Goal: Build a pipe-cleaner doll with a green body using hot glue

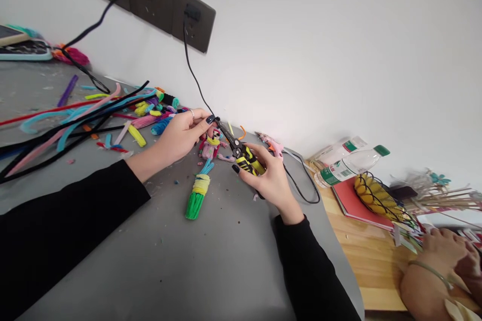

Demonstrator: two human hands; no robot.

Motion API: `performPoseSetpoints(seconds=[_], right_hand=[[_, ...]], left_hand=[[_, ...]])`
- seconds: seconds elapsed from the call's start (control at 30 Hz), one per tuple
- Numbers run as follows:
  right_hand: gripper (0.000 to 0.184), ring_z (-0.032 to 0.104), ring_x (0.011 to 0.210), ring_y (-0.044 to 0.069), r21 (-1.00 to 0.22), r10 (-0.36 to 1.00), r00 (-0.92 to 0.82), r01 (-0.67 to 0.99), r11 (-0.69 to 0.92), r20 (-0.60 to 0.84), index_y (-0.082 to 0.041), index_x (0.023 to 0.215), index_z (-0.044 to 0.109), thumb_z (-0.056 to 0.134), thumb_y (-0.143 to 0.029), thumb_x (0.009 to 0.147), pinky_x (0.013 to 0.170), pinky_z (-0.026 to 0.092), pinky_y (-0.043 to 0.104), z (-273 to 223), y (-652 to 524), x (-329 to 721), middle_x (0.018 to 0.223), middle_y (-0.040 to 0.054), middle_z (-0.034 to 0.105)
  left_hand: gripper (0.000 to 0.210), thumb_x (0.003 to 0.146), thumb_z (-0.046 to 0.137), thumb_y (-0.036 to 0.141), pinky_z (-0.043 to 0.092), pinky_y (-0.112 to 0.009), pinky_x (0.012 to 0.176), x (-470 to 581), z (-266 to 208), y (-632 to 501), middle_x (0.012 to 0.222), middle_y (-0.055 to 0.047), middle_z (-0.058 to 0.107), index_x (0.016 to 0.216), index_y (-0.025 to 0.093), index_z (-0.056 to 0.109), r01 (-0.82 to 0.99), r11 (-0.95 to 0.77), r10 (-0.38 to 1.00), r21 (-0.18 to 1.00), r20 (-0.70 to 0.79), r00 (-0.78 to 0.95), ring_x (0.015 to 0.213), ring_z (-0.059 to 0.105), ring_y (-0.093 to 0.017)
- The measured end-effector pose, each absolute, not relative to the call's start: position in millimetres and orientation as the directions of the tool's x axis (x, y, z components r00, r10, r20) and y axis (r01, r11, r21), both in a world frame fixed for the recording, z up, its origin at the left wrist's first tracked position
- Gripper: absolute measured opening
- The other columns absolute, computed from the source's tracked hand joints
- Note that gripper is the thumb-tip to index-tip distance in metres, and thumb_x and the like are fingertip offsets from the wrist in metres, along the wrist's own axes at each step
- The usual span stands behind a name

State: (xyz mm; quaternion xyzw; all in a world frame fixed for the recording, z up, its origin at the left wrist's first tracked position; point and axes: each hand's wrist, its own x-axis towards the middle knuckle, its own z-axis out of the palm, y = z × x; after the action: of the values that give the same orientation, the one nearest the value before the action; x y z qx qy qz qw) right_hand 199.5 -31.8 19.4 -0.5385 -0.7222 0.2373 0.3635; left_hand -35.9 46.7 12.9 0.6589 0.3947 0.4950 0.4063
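Observation:
My right hand [265,173] is wrapped round the yellow-and-black handles of a pair of pliers [237,148], whose jaws point up and left. At the jaw tips, my left hand [188,130] pinches a small black piece [217,119], too small to make out well. Just below the jaws is a pink pipe-cleaner figure [209,148] with a yellow band, partly behind my left fingers. Nearer to me on the grey table mat [158,256] lies a green and yellow pipe-cleaner bundle [198,195] with blue ends sticking out.
Loose pipe cleaners [75,118] and offcuts spread over the left. A pink glue gun [276,148] with a black cord lies by the wall. Plastic bottles [341,173], a red notebook [348,198] and another person's hands [440,256] are on the wooden table at right.

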Motion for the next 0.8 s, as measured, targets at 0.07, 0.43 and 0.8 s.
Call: performPoseSetpoints(seconds=[0.07, 0.43, 0.8], right_hand=[[0.054, 0.076, 0.111, 0.025, -0.743, 0.950, -0.158, 0.594, 0.308, 0.268, -0.023, 0.131, 0.066, 0.076, -0.030, 0.078, 0.100, 0.059, 0.039, 18.9, -31.4, 199.8, 0.125, 0.0067, 0.077], [0.051, 0.076, 0.109, 0.024, -0.734, 0.952, -0.178, 0.606, 0.307, 0.251, -0.022, 0.129, 0.067, 0.075, -0.031, 0.079, 0.099, 0.059, 0.038, 21.4, -30.9, 200.9, 0.123, 0.0070, 0.077], [0.054, 0.074, 0.113, 0.025, -0.753, 0.958, -0.179, 0.592, 0.286, 0.223, -0.020, 0.130, 0.066, 0.074, -0.031, 0.078, 0.100, 0.058, 0.038, 20.8, -29.9, 202.3, 0.124, 0.0086, 0.076]], left_hand=[[0.026, 0.088, 0.060, 0.046, 0.039, -0.028, 0.052, -35.7, 13.5, 46.1, 0.073, -0.004, 0.067, 0.080, 0.021, 0.064, 0.119, -0.361, 0.921, 0.925, 0.333, 0.202, 0.056, 0.048, -0.015], [0.029, 0.089, 0.061, 0.048, 0.039, -0.030, 0.055, -36.9, 13.9, 46.2, 0.072, -0.004, 0.066, 0.080, 0.021, 0.064, 0.138, -0.387, 0.911, 0.912, 0.354, 0.213, 0.056, 0.048, -0.016], [0.034, 0.087, 0.058, 0.050, 0.030, -0.027, 0.051, -39.9, 8.3, 50.9, 0.062, -0.002, 0.055, 0.075, 0.019, 0.064, 0.195, -0.384, 0.915, 0.903, 0.344, 0.208, 0.053, 0.041, -0.015]])
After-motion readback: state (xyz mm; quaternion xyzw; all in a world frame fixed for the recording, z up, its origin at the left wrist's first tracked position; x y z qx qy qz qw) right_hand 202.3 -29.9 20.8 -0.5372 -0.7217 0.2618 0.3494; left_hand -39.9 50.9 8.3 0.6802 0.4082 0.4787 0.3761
